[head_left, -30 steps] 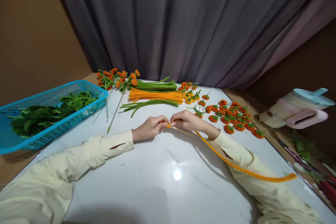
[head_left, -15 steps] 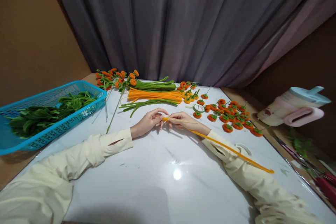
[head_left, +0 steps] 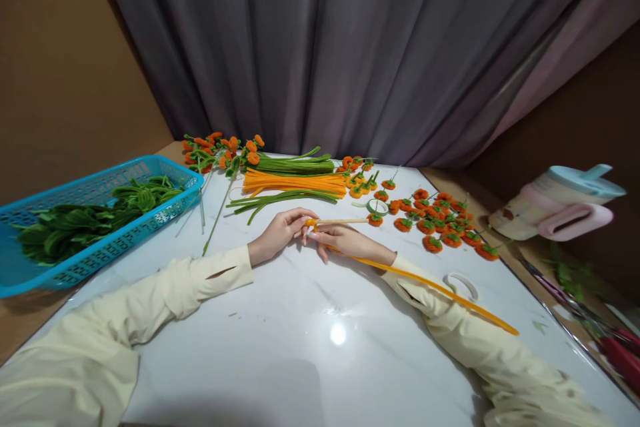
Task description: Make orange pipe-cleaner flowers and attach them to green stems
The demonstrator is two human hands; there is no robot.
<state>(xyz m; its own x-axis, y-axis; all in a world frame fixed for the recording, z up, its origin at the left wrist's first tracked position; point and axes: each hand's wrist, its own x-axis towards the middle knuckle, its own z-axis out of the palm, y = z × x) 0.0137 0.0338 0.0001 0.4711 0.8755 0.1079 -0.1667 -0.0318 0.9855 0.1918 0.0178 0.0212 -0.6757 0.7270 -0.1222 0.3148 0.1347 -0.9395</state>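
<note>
My left hand (head_left: 281, 233) is closed, its fingertips pinching the left end of a thin wooden stick (head_left: 345, 221). Orange pipe cleaner is wound in a small coil around that end. Below the stick, my right hand (head_left: 347, 241) is closed on the long orange pipe cleaner (head_left: 440, 288), whose tail runs over the right forearm toward the lower right. The stick points right, its far end near an orange flower head (head_left: 375, 219). Fingers partly hide the coil.
Beyond the hands lie bundles of orange pipe cleaners (head_left: 295, 182) and green pipe cleaners (head_left: 293, 165). Orange flower heads (head_left: 433, 243) spread at right, near a tape roll (head_left: 379, 207). A blue basket (head_left: 95, 257) of leaves stands left; a tumbler (head_left: 555, 203) and scissors (head_left: 555, 287) are right.
The right hand has shifted slightly down off the stick, which now shows along its length. The pipe cleaner's tail has moved a little.
</note>
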